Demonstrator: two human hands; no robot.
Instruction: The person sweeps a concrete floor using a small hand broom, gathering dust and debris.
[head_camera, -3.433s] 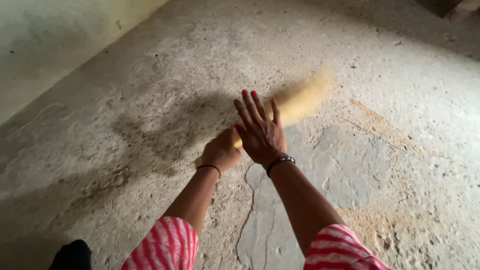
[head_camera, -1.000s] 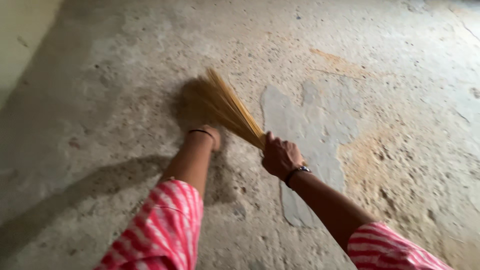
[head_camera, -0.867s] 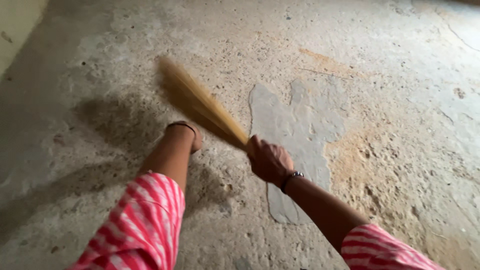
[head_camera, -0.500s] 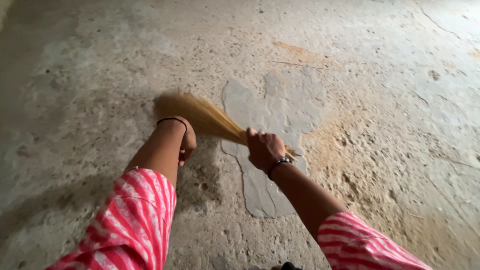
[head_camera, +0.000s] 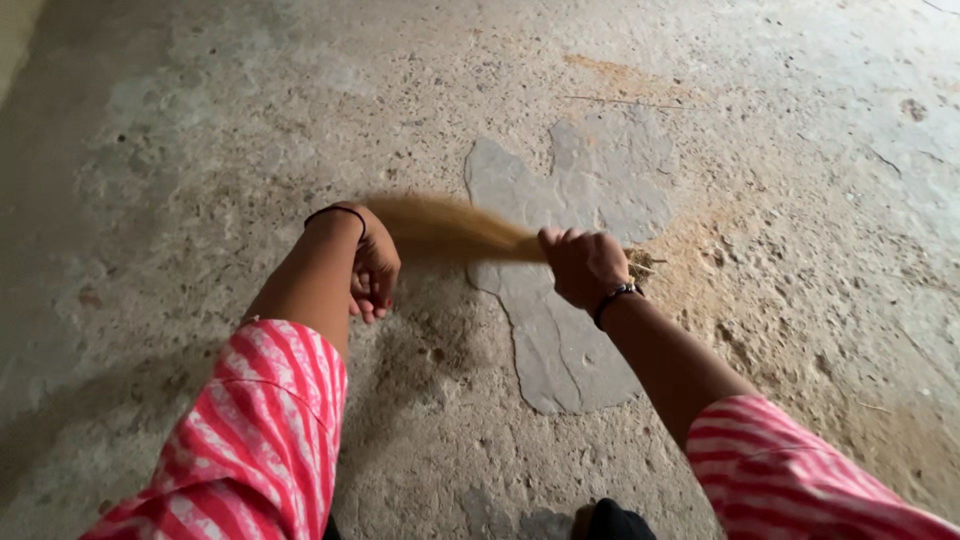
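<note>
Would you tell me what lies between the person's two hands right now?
In the head view, the blurred straw bristles of the broom span the gap from the right hand, which grips it, toward the left hand.

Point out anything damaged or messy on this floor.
The concrete floor is worn: a smooth grey patch sits amid rough, pitted surface, and sandy dust lies right of the right hand gripping the broom.

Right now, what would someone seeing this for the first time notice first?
The blurred straw broom at centre stands out first, its handle end gripped in the right hand while the left hand hangs loosely beside the bristles. Next come the pink striped sleeves in the foreground, and the smooth grey patch set in the rough concrete floor.
</note>
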